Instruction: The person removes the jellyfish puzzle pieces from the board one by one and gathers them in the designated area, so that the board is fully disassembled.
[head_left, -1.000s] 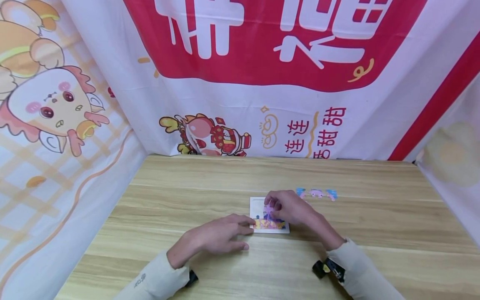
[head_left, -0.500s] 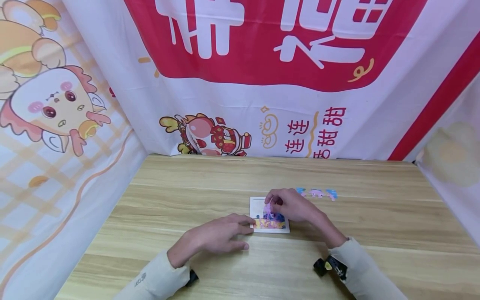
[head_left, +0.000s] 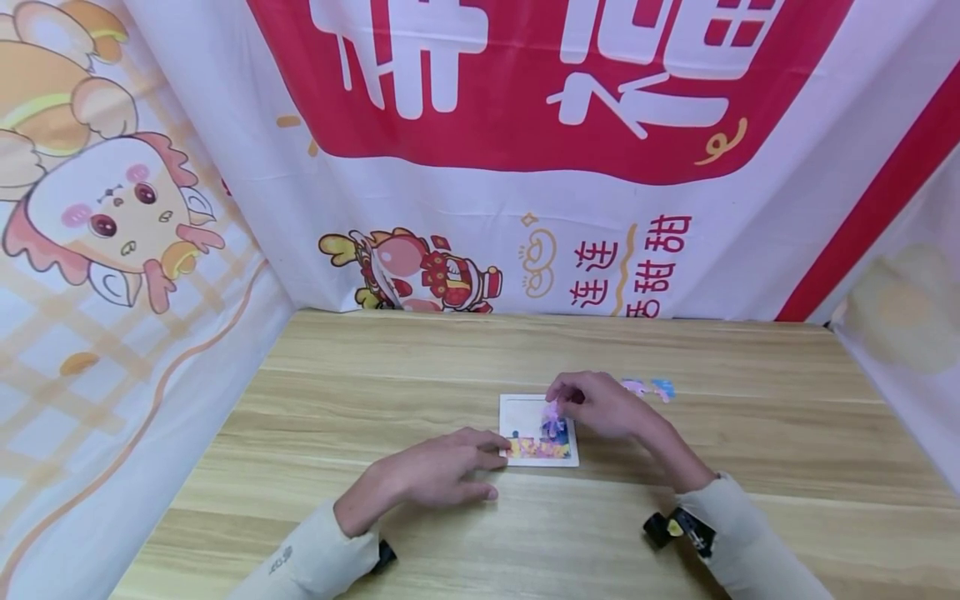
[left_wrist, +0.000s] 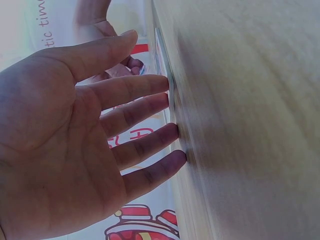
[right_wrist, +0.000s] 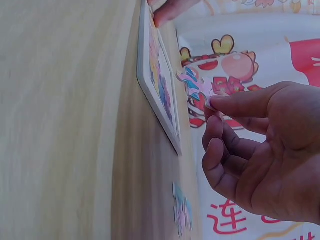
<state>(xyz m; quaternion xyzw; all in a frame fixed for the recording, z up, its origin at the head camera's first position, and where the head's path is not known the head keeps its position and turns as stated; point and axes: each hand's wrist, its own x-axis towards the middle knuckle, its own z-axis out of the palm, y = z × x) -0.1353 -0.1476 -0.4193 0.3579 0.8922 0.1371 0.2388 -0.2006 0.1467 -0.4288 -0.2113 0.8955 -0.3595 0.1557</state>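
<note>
A white-rimmed puzzle tray [head_left: 538, 463] lies flat on the wooden table. Yellow and pink jigsaw pieces [head_left: 531, 448] fill its near row, with a dark blue part above them at the right. Between thumb and index finger, my right hand [head_left: 603, 406] pinches a pink and blue jigsaw piece [right_wrist: 197, 87], tilted over the tray's right side. My left hand [head_left: 442, 468] has its fingers extended, their tips [left_wrist: 165, 82] at the tray's left edge. In the left wrist view its palm shows with nothing in it.
Loose jigsaw pieces [head_left: 663, 389] lie on the table [head_left: 390, 358] behind the right hand, which partly covers them. A printed cloth [head_left: 420, 192] hangs at the table's back edge, and another cloth [head_left: 180, 350] borders the left side.
My right hand has shifted right and slightly away with the jigsaw piece, from the tray's middle towards its right side. It now hides one loose piece. The left hand stays put.
</note>
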